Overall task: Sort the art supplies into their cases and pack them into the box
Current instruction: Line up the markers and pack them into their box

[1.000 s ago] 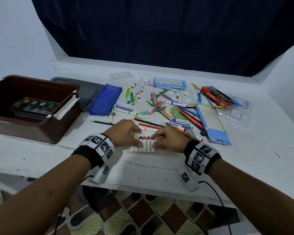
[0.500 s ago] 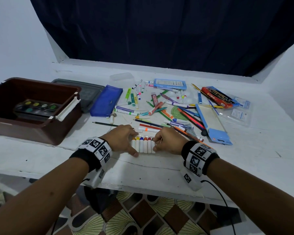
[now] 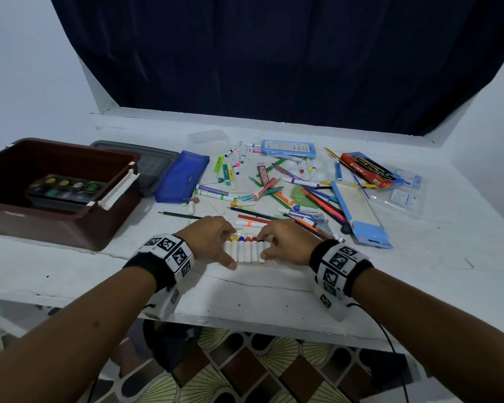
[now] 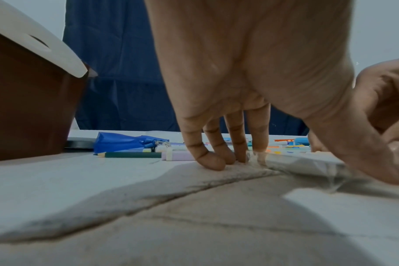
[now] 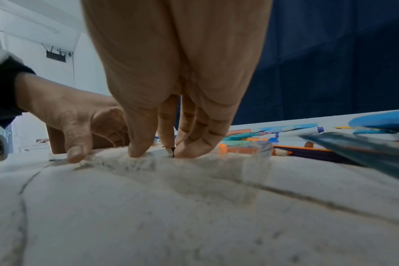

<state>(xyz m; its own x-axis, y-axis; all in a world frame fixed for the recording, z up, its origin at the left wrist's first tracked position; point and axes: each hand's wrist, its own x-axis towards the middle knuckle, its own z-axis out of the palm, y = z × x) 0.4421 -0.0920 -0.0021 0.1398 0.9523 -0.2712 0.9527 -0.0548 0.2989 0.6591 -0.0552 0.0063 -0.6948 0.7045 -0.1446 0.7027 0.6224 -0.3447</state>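
A row of white markers with coloured caps (image 3: 246, 250) lies in a clear plastic case (image 5: 216, 162) near the table's front edge. My left hand (image 3: 213, 238) grips the case's left end, thumb on the near edge and fingers curled over the far edge. At the case's right end, my right hand (image 3: 287, 242) pinches it the same way. In the left wrist view the left fingertips (image 4: 214, 162) press on the table beside the case's rim (image 4: 303, 162). The brown box (image 3: 70, 228) stands at the left with a paint palette (image 3: 67, 187) inside.
Loose pens and pencils (image 3: 274, 190) lie scattered just behind my hands. A blue pouch (image 3: 181, 178) and a grey lid (image 3: 154, 161) lie by the box. Further back and right are a blue case (image 3: 288, 148), a red pencil pack (image 3: 367, 170) and an open light-blue case (image 3: 361, 210).
Both hands stay on the marker case. My left thumb has slid along to the case's near edge, uncovering the left markers.
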